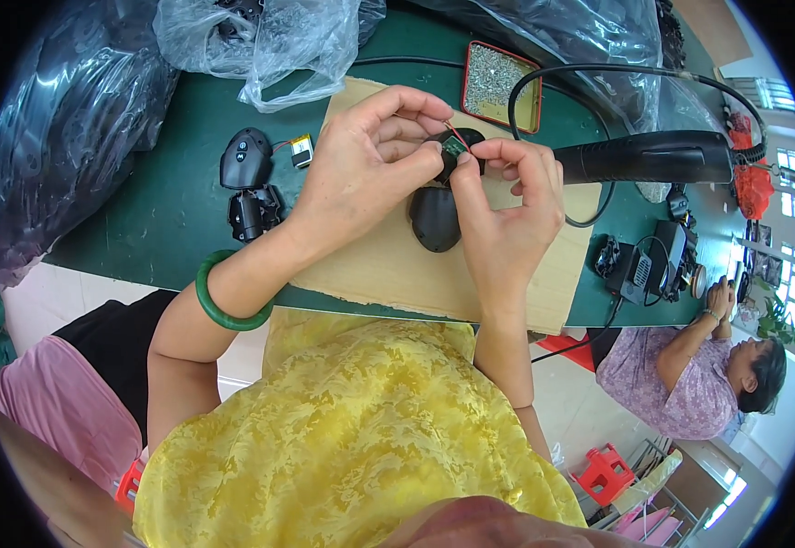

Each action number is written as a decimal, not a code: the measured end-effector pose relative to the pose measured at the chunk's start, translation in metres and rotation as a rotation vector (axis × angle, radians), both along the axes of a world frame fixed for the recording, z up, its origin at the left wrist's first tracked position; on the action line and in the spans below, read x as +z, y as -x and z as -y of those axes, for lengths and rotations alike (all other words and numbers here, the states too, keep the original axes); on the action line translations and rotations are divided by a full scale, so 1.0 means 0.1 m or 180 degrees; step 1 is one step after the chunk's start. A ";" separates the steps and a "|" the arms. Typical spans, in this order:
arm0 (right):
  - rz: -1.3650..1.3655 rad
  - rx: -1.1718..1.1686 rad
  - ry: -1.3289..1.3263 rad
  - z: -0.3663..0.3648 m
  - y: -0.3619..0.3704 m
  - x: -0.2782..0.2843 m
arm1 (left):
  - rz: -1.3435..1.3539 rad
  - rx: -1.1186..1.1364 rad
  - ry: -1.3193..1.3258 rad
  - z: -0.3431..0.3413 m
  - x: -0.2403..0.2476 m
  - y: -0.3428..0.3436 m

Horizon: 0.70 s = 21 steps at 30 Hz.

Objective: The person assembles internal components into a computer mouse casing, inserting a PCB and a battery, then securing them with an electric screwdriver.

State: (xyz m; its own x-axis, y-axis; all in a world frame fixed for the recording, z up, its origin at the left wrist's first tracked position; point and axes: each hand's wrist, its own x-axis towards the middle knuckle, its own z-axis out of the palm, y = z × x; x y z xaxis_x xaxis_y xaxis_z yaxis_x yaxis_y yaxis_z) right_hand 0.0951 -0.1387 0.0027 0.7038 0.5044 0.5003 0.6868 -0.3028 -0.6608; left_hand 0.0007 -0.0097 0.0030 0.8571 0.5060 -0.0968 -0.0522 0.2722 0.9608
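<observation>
A black plastic housing (434,219) lies over the cardboard, its two halves apart but close together. In its upper part sits a small green circuit board (453,145), with a thin red wire (456,135) running across it. My left hand (370,151) is closed at the housing's left side, thumb tip against the edge by the board and index finger curved above it. From the right, my right hand (512,196) pinches the wire's lower end between thumb and index finger. My fingers partly hide the board and the upper half.
Cardboard (370,265) covers part of the green table. At left lie another black device (247,160) and a small battery (302,151). Beyond my hands stand a red tray of screws (503,87) and a corded black electric screwdriver (649,157). A co-worker (681,384) sits at right.
</observation>
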 end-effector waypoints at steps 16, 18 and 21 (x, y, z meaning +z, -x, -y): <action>-0.2367 0.0330 -0.1110 -0.06 0.10 -0.06 | 0.0552 0.0279 -0.0077 0.20 -0.03 -0.06; -0.2457 0.0387 -0.1244 -0.06 0.11 -0.06 | 0.0623 0.0367 -0.0038 0.21 -0.03 -0.06; -0.2424 0.0406 -0.1340 -0.05 0.15 -0.05 | 0.0604 0.0424 -0.0114 0.20 -0.05 -0.06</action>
